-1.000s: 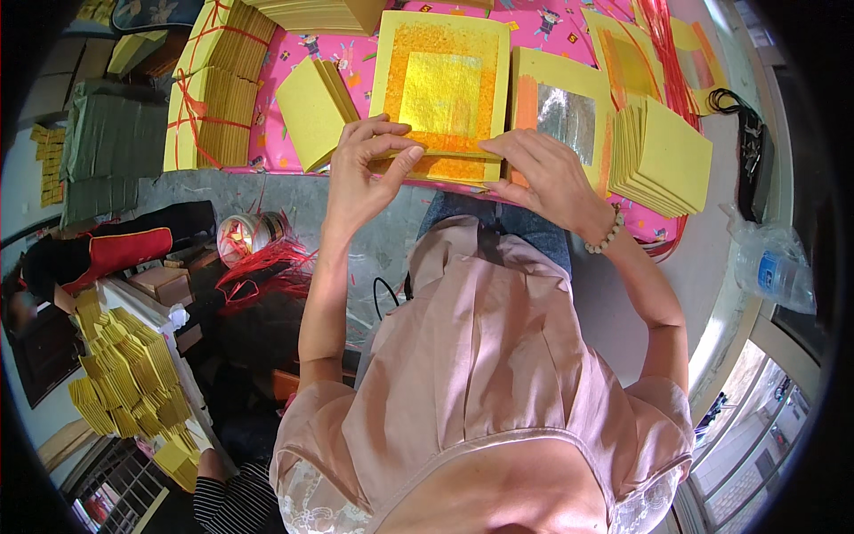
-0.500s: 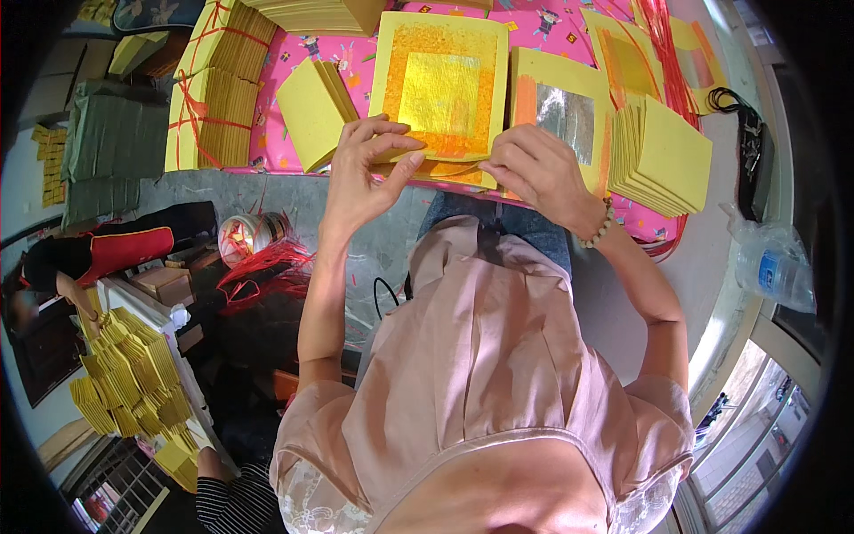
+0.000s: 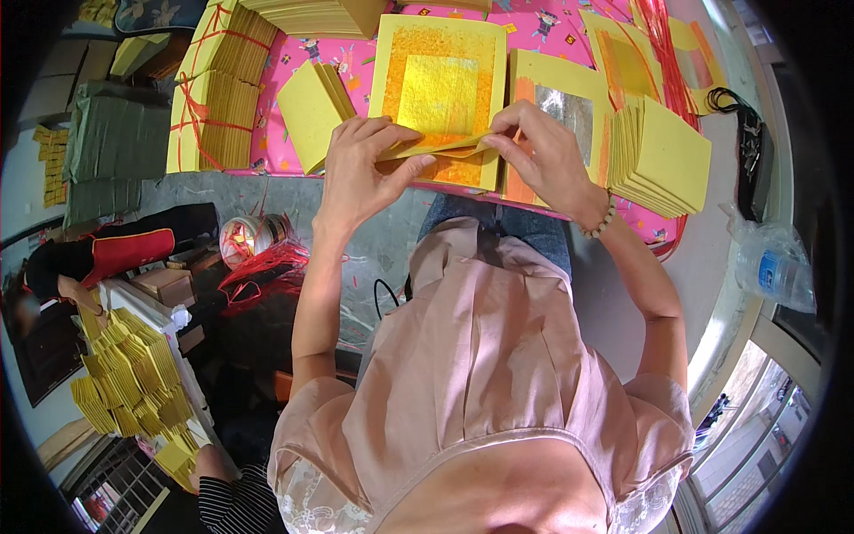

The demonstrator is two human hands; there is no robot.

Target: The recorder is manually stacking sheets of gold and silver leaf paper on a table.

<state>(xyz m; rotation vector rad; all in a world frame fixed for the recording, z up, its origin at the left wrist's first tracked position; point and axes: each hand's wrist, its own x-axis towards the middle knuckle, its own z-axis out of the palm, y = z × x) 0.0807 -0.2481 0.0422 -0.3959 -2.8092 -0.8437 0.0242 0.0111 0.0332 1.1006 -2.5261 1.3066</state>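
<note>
Pink tablecloth (image 3: 294,71) at 12 o'clock; left hand (image 3: 360,173) and right hand (image 3: 543,151) pinch a yellow sheet's (image 3: 445,147) fold; crease should be pressed evenly.

Pink tablecloth (image 3: 294,62) on table, grey floor (image 3: 382,240) – daylight thru window (image 3: 756,418) btm right.

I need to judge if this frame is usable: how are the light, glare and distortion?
Head view: even daylight, hands and gold-centred paper sheet sharp; glare on the silver foil sheet; fisheye bends the table edge, with black corners around the rim.
</note>
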